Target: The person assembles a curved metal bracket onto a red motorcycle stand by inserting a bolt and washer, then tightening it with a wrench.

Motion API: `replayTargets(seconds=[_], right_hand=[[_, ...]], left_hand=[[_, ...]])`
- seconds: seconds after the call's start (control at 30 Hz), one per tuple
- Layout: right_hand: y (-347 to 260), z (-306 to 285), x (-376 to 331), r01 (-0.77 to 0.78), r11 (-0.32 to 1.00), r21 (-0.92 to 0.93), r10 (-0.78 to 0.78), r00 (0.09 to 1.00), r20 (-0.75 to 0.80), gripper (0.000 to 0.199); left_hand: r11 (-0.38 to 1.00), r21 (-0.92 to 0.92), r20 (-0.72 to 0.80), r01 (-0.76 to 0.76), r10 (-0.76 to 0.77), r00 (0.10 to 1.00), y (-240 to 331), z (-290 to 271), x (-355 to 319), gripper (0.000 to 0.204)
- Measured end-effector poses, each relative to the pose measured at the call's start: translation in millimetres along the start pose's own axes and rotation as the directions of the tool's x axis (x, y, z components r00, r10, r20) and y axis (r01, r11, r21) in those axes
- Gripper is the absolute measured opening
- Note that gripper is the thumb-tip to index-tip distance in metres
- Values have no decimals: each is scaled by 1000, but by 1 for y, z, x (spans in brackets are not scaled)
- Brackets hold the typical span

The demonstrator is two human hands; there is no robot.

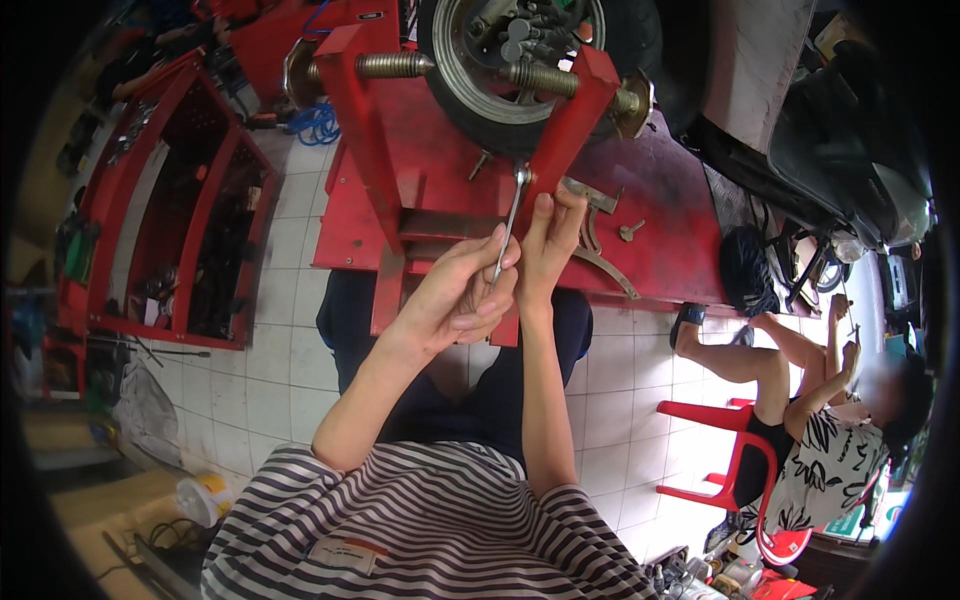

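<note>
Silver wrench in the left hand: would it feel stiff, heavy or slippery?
The wrench is probably stiff, being straight and metallic-looking. Its slim shaft, held in the left hand, suggests it's fairly light. Its shine hints it could be slippery.

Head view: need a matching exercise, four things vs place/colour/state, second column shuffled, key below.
Things
1. Wrench
2. Hose
3. Chair
4. Wheel

Place, colour or state
A. Red, with a seated person in it
B. Cut off by the picture's top edge
C. Held in the left hand
D. Blue, lying in coils

Pairs: 1-C, 2-D, 3-A, 4-B
</note>
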State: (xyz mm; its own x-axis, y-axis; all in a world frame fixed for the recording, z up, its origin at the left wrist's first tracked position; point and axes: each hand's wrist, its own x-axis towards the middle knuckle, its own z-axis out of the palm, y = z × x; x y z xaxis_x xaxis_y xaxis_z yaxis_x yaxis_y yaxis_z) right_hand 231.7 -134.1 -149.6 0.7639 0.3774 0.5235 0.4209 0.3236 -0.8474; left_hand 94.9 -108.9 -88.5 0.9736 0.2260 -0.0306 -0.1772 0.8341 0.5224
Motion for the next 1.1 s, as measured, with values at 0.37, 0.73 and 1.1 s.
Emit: replayTargets(seconds=[0.37,0.73,1.1], right_hand=[[-1,-2,1,14,999,-43,-13,1000,18,15],[3,-6,3,44,999,-25,-43,998,56,22],[-1,-3,3,67,997,-24,-66,997,46,24]], left_hand=[[889,453,-374,64,124,919,-17,-49,25,45],[824,565,-328,-46,276,904,-25,-41,25,43],[993,62,-106,-101,107,989,-39,-64,27,33]])
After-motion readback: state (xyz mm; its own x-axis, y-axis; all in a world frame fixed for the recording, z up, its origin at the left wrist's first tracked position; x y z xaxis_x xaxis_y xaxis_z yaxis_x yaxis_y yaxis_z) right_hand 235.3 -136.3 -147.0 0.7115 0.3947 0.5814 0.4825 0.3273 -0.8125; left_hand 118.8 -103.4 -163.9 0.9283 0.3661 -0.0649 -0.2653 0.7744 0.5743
